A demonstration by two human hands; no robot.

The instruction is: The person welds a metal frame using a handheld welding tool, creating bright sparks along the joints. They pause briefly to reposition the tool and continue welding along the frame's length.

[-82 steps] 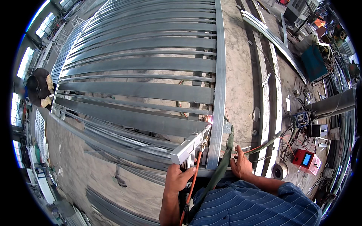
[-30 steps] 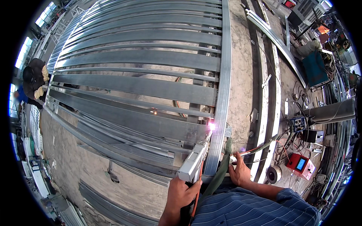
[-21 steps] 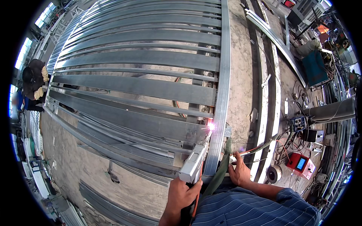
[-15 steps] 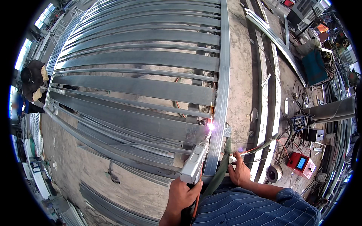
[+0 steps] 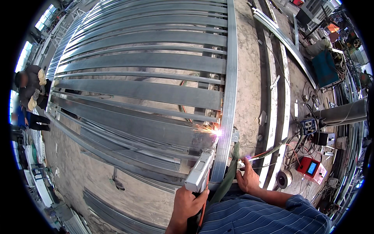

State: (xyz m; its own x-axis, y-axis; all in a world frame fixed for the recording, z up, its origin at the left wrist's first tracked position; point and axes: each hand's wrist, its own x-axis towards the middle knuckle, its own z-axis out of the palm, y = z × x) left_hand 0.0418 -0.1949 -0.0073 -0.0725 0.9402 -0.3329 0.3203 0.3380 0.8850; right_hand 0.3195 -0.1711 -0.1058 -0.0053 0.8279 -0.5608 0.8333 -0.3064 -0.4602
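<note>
My left hand (image 5: pixel 187 206) is closed around the grip of a silver handheld welding gun (image 5: pixel 199 170). The gun's nozzle points up at a bright purple-white weld spot (image 5: pixel 218 133), which throws orange sparks leftward. That spot lies where a wide flat metal bar (image 5: pixel 171 126) meets the long side rail (image 5: pixel 231 58) of a slatted metal frame. Right of the rail, my right hand (image 5: pixel 248 177) has its index finger stretched out and its thumb apart, beside a green-sleeved hose (image 5: pixel 227 181) and thin cables. Whether its fingertips touch a cable, I cannot tell.
Across the frame at the far left, a person in dark clothes (image 5: pixel 31 87) stands near someone in blue. A red box with a screen (image 5: pixel 310 168), a wire spool (image 5: pixel 284 179) and a teal machine (image 5: pixel 326 69) stand right. White beams (image 5: pixel 274 101) lie along the floor.
Orange sparks now fan out leftward from the weld spot. The dark-clothed person at the far left has straightened up, and more of the person in blue shows. My hands have hardly moved.
</note>
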